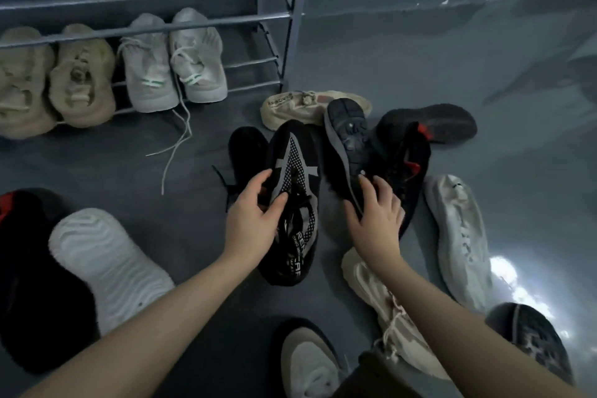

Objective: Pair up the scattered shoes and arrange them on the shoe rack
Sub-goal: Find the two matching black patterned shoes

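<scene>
Gripping a black knit sneaker with grey patterned panel (295,200) mid-floor, the left hand (255,220) is curling around its collar, while the right hand (376,213) is clutching an upturned black grey-soled sneaker (347,152); that sideways hold is risking a slip short of the grey metal shoe rack (274,19).

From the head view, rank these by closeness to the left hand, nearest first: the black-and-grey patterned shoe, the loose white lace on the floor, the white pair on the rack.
From the left hand:
1. Black-and-grey patterned shoe, gripped in that hand.
2. Loose white lace, on the floor up and to the left.
3. White pair, on the rack's bottom shelf, farthest back.
</scene>
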`<state>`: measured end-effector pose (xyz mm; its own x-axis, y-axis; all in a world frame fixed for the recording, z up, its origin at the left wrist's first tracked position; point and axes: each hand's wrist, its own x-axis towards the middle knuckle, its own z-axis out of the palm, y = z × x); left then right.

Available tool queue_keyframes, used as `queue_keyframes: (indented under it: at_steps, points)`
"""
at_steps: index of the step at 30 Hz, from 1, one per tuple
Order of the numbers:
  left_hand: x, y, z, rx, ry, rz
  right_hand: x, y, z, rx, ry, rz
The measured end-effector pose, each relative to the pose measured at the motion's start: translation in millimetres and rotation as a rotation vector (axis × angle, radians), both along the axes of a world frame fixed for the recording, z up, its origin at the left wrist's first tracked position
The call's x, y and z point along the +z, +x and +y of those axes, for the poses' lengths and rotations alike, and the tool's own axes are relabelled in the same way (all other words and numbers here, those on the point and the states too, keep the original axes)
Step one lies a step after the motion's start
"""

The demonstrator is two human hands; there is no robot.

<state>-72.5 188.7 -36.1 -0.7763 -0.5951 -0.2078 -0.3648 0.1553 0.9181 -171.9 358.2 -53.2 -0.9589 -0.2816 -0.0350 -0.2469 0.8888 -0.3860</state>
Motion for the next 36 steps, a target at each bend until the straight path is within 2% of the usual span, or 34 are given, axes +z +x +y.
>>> queue_keyframes:
  at_steps: [3,6,9,11,14,16,18,20,22,24,27,29,30,31,34,36]
  points:
    - [-6,-18,15,-0.034,-0.013,-0.055,-11,-11,30,-0.084,0.167,-0.077]
    - [-11,-27,23,-0.072,-0.054,-0.098,-16,-20,40,-0.058,0.119,-0.126]
    - [-13,-31,26,-0.075,-0.067,-0.110,-21,-19,45,-0.055,0.049,-0.007]
    - [-15,-33,28,-0.059,-0.070,-0.112,-22,-17,45,-0.039,0.098,0.119]
    - [-18,-36,29,-0.032,-0.090,-0.116,-24,-25,32,0.166,0.167,0.314]
    - [-21,-35,26,-0.004,-0.102,-0.120,-28,-39,20,0.230,0.231,0.225]
    - [-23,-33,20,0.034,-0.091,-0.123,-35,-52,10,0.203,0.347,0.118]
    - [-25,-31,14,0.059,-0.077,-0.125,-41,-61,7,0.195,0.437,0.167]
    - [-27,-31,12,0.074,-0.072,-0.126,-42,-65,11,0.193,0.380,0.250]
    - [-28,-33,13,0.094,-0.063,-0.114,-31,-67,15,0.167,0.195,0.245]
    - [-26,-36,14,0.120,-0.056,-0.076,0,-58,9,0.075,-0.247,0.038]
    - [-23,-36,12,0.133,-0.056,-0.046,14,-45,0,0.088,-0.553,-0.130]
    - [-21,-35,11,0.136,-0.063,-0.037,14,-38,-3,0.078,-0.620,-0.172]
    - [-20,-32,9,0.136,-0.072,-0.032,10,-32,-5,0.067,-0.586,-0.159]
    - [-15,-24,2,0.132,-0.069,-0.036,-15,-29,0,0.013,-0.156,0.076]
    - [-13,-20,-1,0.134,-0.045,-0.036,-17,-29,-1,0.010,-0.134,0.060]
